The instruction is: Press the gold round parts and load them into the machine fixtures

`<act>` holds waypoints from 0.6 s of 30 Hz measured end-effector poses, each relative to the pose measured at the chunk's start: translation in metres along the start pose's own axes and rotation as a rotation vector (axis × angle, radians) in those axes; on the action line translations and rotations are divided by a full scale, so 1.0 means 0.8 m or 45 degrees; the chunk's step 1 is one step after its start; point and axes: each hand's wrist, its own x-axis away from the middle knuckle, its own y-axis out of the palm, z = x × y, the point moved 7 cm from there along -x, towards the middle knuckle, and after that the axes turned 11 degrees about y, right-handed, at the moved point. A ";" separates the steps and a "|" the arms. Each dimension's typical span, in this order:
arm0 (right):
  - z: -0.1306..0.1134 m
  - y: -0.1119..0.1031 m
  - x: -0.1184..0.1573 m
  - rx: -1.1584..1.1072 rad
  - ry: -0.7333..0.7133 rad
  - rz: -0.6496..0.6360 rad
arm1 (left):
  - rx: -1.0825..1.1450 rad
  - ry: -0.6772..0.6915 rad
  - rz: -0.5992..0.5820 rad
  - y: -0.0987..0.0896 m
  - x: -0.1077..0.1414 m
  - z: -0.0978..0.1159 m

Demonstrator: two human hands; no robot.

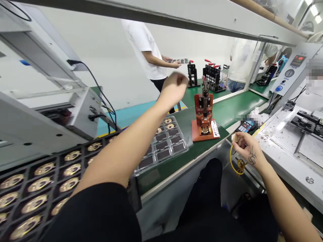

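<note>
Pinched between thumb and fingers of the right hand (pixel 248 149), a gold disc (pixel 235 138), round and shiny, is held to the right of the red press (pixel 204 116), near the edge of the green bench (pixel 174 161). The left hand (pixel 176 85) is raised, blurred, its fingers curled; whether anything is gripped there cannot be told.

Factory assembly workshop: green workbench (pixel 233 106), red lever press (pixel 198 105), black tray (pixel 57 164) of gold-coloured parts (pixel 72 155), machine control panel (pixel 287 76).
</note>
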 end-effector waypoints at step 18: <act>0.074 0.146 -0.124 0.052 -0.016 -0.352 | 0.243 -0.495 -0.850 0.176 0.217 0.009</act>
